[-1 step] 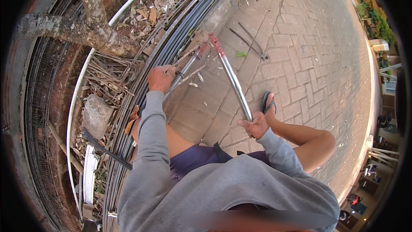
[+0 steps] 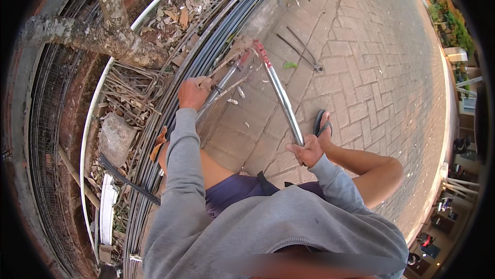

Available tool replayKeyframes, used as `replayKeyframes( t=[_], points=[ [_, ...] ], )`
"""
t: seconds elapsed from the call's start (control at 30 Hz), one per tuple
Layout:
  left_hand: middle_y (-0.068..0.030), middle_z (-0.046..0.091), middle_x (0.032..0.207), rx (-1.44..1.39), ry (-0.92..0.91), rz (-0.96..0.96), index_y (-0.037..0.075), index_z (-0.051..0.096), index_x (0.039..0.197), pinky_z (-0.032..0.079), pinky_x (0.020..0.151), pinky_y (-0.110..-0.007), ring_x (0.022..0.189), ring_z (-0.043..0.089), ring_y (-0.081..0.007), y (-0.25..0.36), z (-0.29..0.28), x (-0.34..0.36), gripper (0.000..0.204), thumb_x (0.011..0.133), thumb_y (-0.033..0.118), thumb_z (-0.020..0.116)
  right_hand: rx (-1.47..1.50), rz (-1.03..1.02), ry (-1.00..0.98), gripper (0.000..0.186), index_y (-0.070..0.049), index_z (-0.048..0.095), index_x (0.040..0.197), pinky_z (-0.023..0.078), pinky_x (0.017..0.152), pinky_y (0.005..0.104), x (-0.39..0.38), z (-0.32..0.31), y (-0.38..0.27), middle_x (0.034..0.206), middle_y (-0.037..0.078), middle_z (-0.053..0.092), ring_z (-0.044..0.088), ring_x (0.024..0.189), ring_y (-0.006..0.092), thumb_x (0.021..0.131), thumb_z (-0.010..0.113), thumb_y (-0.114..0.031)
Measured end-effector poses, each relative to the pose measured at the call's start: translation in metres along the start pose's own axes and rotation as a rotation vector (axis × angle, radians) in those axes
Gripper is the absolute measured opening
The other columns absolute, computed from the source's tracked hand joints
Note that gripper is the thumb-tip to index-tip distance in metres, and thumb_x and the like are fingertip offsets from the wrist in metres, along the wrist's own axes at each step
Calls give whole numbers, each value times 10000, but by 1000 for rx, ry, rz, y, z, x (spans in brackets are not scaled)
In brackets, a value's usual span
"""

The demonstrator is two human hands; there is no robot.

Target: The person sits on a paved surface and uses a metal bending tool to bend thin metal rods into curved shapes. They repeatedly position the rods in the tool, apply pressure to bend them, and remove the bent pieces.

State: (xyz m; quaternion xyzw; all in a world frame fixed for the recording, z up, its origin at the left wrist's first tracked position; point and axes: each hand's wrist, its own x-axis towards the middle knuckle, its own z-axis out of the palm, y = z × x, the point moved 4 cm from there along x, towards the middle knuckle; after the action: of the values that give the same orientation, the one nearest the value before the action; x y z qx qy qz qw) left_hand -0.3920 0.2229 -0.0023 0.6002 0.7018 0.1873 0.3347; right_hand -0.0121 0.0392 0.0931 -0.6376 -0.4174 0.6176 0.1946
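Left hand: on the left cutter handle, beside the rods.
Right hand: on the right handle, over the paving.
Rods: between trunk and paving.
Stone: left of the rods.

The ground is a brick-paved floor laid in an interlocking pattern. Directly on it lie a long bundle of dark steel rods along its left edge, two short bent rod pieces, one green leaf, and small pale scraps beside the bundle.
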Motion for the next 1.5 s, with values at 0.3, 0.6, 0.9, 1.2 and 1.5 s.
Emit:
replayKeyframes(
  t=[0.3, 0.6, 0.9, 1.2, 1.5],
  points=[
    [-153, 788, 983, -16, 428, 365, 115, 842, 1039, 568, 784, -463, 875, 736, -381, 18, -36, 16, 198, 928, 273, 799, 188, -133, 59, 305, -52, 555, 805, 340, 362, 261, -4, -1, 8, 514, 13, 521, 467, 365, 107, 960, 795, -159],
    [-124, 777, 955, 4, 435, 515, 76, 829, 975, 532, 882, -471, 948, 699, -369, 19, -48, 32, 139, 851, 140, 838, 226, -208, 47, 270, -35, 599, 794, 355, 384, 264, -15, -2, -14, 527, 6, 544, 490, 396, 92, 936, 814, -119],
    [-154, 763, 949, -86, 384, 549, 40, 821, 968, 525, 909, -476, 943, 689, -372, 9, -37, 52, 128, 845, 74, 818, 239, -163, 40, 282, -40, 597, 801, 358, 384, 265, -17, 13, -5, 529, 10, 550, 491, 396, 95, 935, 825, -141],
    [-147, 760, 986, -198, 278, 626, 42, 812, 990, 539, 911, -445, 1011, 694, -340, 14, -22, 109, 139, 851, 59, 817, 154, -105, 90, 351, -63, 571, 716, 347, 390, 274, -18, 24, -15, 519, 12, 540, 478, 399, 99, 919, 833, -179],
    [-136, 738, 912, -233, 153, 478, 57, 823, 912, 532, 791, -418, 892, 684, -287, 8, -30, 106, 158, 782, 102, 901, 156, -117, 62, 325, -55, 562, 770, 353, 378, 260, -12, 29, -15, 533, 12, 542, 489, 395, 100, 936, 823, -156]
  ],
)
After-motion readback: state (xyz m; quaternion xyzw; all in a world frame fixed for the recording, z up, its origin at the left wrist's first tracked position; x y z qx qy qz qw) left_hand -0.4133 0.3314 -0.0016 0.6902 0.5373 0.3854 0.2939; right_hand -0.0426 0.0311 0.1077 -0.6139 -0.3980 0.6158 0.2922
